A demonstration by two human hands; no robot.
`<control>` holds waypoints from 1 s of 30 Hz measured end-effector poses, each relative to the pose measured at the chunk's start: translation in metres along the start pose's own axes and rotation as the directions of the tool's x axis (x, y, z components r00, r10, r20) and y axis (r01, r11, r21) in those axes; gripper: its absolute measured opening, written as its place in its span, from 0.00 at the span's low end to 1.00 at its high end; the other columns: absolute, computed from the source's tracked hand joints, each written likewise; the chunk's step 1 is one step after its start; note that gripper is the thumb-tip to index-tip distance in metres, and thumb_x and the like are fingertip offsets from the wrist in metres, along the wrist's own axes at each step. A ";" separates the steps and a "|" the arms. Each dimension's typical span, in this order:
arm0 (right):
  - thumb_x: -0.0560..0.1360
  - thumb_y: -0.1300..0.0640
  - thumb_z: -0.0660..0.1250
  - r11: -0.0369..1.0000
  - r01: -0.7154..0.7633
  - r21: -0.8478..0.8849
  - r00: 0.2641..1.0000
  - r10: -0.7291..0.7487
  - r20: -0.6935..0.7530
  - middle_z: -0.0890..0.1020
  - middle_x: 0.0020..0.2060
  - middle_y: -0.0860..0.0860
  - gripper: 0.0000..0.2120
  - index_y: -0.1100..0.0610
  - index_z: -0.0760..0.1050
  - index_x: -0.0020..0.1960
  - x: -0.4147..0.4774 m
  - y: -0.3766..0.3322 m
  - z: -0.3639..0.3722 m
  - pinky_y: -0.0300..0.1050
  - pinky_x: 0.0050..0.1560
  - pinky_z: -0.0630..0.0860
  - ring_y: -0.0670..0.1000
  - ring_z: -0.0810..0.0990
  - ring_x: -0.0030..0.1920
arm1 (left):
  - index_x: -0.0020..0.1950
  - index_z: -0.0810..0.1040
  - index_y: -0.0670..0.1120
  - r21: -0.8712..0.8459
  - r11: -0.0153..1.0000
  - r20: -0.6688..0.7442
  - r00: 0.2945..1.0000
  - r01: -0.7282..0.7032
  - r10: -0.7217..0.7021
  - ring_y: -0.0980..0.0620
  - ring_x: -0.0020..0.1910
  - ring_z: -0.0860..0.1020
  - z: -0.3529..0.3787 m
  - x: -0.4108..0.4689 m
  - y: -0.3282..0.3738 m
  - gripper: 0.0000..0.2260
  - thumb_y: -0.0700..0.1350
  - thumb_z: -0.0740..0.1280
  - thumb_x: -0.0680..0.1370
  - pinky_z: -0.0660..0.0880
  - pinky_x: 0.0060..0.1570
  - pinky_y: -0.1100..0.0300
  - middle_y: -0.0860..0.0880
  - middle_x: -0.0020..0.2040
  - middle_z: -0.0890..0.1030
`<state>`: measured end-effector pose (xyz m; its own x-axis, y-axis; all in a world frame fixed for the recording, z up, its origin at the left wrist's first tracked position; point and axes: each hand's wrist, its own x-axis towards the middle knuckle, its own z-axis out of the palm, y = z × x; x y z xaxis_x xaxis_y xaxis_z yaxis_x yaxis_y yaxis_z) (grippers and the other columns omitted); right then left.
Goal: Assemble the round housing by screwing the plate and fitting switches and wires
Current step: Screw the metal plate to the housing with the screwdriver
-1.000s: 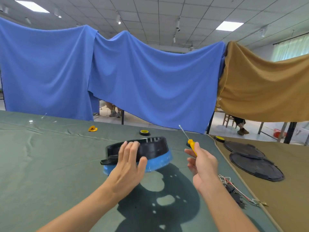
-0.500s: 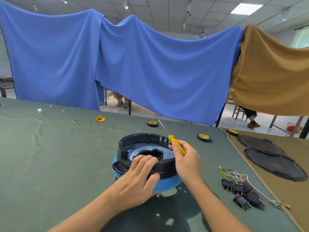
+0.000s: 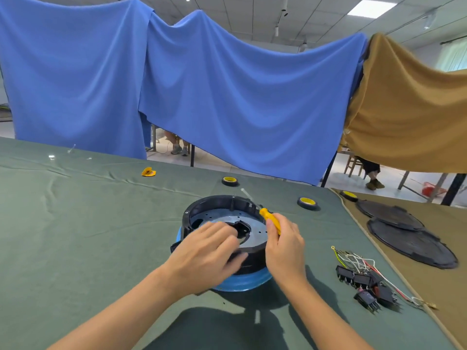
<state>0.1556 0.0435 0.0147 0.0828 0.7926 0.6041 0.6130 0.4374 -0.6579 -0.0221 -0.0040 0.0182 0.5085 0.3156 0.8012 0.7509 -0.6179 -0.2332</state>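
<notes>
A person works on a round black housing [image 3: 202,208] that sits on its blue base near the middle of the green-draped worktop [image 3: 75,223]. The left hand [image 3: 207,256] lies over the housing's near rim, fingers stretched and loosely spread onto the grey plate [image 3: 255,231] inside, thumb against the outer wall; motion blur hides how firmly it presses. The right hand [image 3: 285,246], just right of the housing, grips the yellow handle of a screwdriver [image 3: 271,219], whose thin shaft slants up and away over the far rim.

To the near right, black switches [image 3: 361,281] lie in a cluster with their wires [image 3: 353,260] tangled just beyond them. Three tape rolls [image 3: 230,181] sit along the far side, and a small yellow piece [image 3: 148,171] lies far left. Two black discs [image 3: 412,245] overlap on the tan-covered surface at right. A blue cloth [image 3: 227,97] and a tan cloth [image 3: 417,117] hang as a backdrop behind the worktop.
</notes>
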 end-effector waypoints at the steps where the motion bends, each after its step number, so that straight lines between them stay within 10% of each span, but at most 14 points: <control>1: 0.82 0.55 0.57 0.999 -0.025 0.041 0.996 0.029 -0.090 0.76 0.46 0.46 0.12 0.59 0.77 0.56 -0.003 -0.005 0.001 0.36 0.49 0.63 0.52 0.74 0.55 | 0.37 0.74 0.41 -0.015 0.996 -0.008 0.996 0.089 -0.089 0.45 0.38 0.76 -0.002 0.003 -0.005 0.12 0.44 0.66 0.78 0.74 0.38 0.52 0.45 0.40 0.78; 3: 0.82 0.55 0.56 0.991 -0.101 0.086 0.974 0.116 -0.196 0.78 0.50 0.52 0.13 0.61 0.76 0.53 -0.007 -0.018 0.005 0.44 0.58 0.67 0.56 0.73 0.58 | 0.40 0.74 0.41 -0.060 0.917 -0.007 0.919 0.393 -0.394 0.43 0.43 0.77 -0.002 0.010 -0.021 0.07 0.41 0.67 0.77 0.76 0.43 0.48 0.44 0.44 0.78; 6: 0.83 0.54 0.54 0.961 -0.265 0.076 0.948 0.274 -0.161 0.73 0.60 0.59 0.13 0.61 0.73 0.49 -0.010 -0.034 0.017 0.58 0.64 0.66 0.59 0.70 0.64 | 0.57 0.73 0.38 -0.040 0.580 0.193 0.576 0.813 -0.794 0.42 0.61 0.72 0.007 0.015 -0.048 0.12 0.43 0.68 0.77 0.69 0.60 0.50 0.42 0.58 0.75; 9: 0.83 0.52 0.52 0.903 -0.400 0.159 0.907 0.414 -0.071 0.70 0.58 0.53 0.13 0.56 0.70 0.47 -0.009 -0.037 0.025 0.50 0.55 0.68 0.53 0.73 0.52 | 0.68 0.65 0.42 -0.115 0.191 0.488 0.223 0.975 -0.844 0.44 0.63 0.72 0.012 0.017 -0.061 0.24 0.49 0.70 0.77 0.69 0.61 0.52 0.44 0.65 0.73; 12: 0.83 0.49 0.51 0.879 -0.444 0.177 0.885 0.461 -0.068 0.71 0.51 0.49 0.13 0.53 0.69 0.45 0.000 -0.027 0.026 0.46 0.47 0.65 0.49 0.71 0.42 | 0.60 0.66 0.46 -0.307 -0.168 0.631 0.068 0.937 -0.773 0.48 0.51 0.78 0.009 0.017 -0.059 0.21 0.52 0.72 0.75 0.77 0.52 0.50 0.46 0.54 0.78; 16: 0.83 0.50 0.53 0.840 -0.485 0.245 0.869 0.494 0.028 0.75 0.39 0.51 0.15 0.57 0.71 0.46 0.027 -0.004 0.012 0.49 0.39 0.68 0.54 0.73 0.41 | 0.55 0.65 0.45 0.120 0.088 0.520 0.013 0.989 -0.854 0.43 0.51 0.74 -0.011 0.025 -0.058 0.21 0.59 0.65 0.75 0.70 0.44 0.52 0.47 0.48 0.75; 18: 0.83 0.50 0.53 0.811 -0.530 0.248 0.845 0.531 0.070 0.76 0.39 0.53 0.16 0.60 0.71 0.48 0.039 0.001 0.004 0.53 0.43 0.71 0.56 0.73 0.43 | 0.49 0.63 0.48 0.391 0.301 0.451 0.104 0.870 -0.886 0.43 0.47 0.72 -0.017 0.029 -0.057 0.18 0.61 0.61 0.75 0.65 0.40 0.53 0.50 0.41 0.72; 21: 0.83 0.49 0.51 0.832 -0.537 0.141 0.840 0.543 -0.001 0.75 0.39 0.53 0.16 0.57 0.68 0.45 0.038 -0.005 0.002 0.50 0.36 0.66 0.57 0.73 0.42 | 0.53 0.68 0.47 0.347 0.444 0.472 0.255 0.826 -0.844 0.42 0.52 0.73 -0.012 0.032 -0.059 0.17 0.60 0.60 0.78 0.69 0.48 0.51 0.46 0.53 0.76; 26: 0.83 0.47 0.49 0.890 -0.455 -0.022 0.891 0.454 -0.029 0.71 0.50 0.48 0.14 0.52 0.69 0.48 0.004 -0.024 0.016 0.48 0.43 0.65 0.50 0.72 0.41 | 0.73 0.66 0.45 -0.130 0.245 0.556 0.275 0.961 -0.785 0.48 0.59 0.73 0.015 0.025 -0.062 0.27 0.55 0.67 0.78 0.71 0.56 0.55 0.46 0.66 0.75; 30: 0.83 0.48 0.50 0.909 -0.413 0.050 0.911 0.412 0.028 0.73 0.48 0.48 0.14 0.54 0.69 0.48 0.010 -0.014 0.013 0.49 0.44 0.67 0.51 0.72 0.44 | 0.71 0.68 0.47 -0.015 0.154 0.551 0.137 0.988 -0.823 0.44 0.64 0.73 0.010 0.025 -0.077 0.30 0.62 0.68 0.75 0.70 0.54 0.54 0.46 0.67 0.74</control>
<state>0.1375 0.0514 0.0241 0.3061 0.9141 0.2661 0.4836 0.0915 -0.8705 -0.0627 0.0583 0.0504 -0.3166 0.9486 -0.0016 0.6118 0.2055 0.7639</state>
